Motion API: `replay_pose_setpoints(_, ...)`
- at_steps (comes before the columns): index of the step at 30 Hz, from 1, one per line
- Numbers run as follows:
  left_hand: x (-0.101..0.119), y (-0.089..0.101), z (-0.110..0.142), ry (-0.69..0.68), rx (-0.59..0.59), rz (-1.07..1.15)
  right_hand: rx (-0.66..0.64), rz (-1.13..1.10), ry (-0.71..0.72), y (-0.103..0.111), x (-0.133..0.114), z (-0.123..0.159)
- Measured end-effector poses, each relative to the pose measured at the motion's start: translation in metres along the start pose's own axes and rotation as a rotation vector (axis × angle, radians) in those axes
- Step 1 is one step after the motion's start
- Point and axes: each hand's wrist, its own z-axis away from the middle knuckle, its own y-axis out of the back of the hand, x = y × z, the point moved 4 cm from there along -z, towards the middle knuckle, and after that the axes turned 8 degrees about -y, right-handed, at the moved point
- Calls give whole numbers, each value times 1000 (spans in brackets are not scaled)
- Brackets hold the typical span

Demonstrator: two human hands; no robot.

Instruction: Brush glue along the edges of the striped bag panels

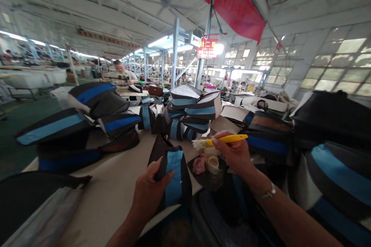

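Observation:
My left hand point(152, 183) grips a dark padded fabric piece point(174, 177) with a light-blue stripe, thumb on its front face. In my right hand point(236, 154) is a yellow-handled brush point(230, 138), its pale, clumped bristles pointing left. Below the bristles sits a small open pot point(212, 164) with whitish crust around its rim. A crumpled pink lump point(199, 164) lies beside the pot, both on a dark, stained scrap point(213, 182). The brush is above the pot and apart from the striped piece.
Striped dark pieces are piled at the left point(52, 125), at the back middle point(199, 110) and at the right point(342, 173). A pale table surface point(116, 185) runs between them. Behind the table, a person point(123, 73) is at a workstation.

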Motion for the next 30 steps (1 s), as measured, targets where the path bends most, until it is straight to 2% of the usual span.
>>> replay_pose_setpoints(2,5,-5,1,-7,12,-23,-131,-21,158,-25,-44,0)
replay_pose_setpoints(4,8,-9,3,-10,27,-44,-237,45,309,-46,-70,1)
replay_pose_setpoints(7,9,-11,6,-10,44,-50,-392,142,458,-65,-78,0)
replay_pose_setpoints(10,7,-9,8,-15,62,-47,-488,197,476,-61,-68,-6)
replay_pose_setpoints(13,4,-6,9,-5,75,-47,-466,287,456,-44,-60,-12)
replay_pose_setpoints(16,3,-6,9,21,78,-37,-387,285,432,-33,-58,-10)
replay_pose_setpoints(18,5,-6,9,33,74,-9,-345,241,433,-34,-57,-5)
replay_pose_setpoints(22,10,-3,10,31,37,79,-342,238,434,-46,-49,0)
replay_pose_setpoints(27,7,1,11,44,17,105,-238,250,419,-42,-48,-3)
replay_pose_setpoints(30,1,0,11,73,37,51,-292,274,447,-46,-46,-1)
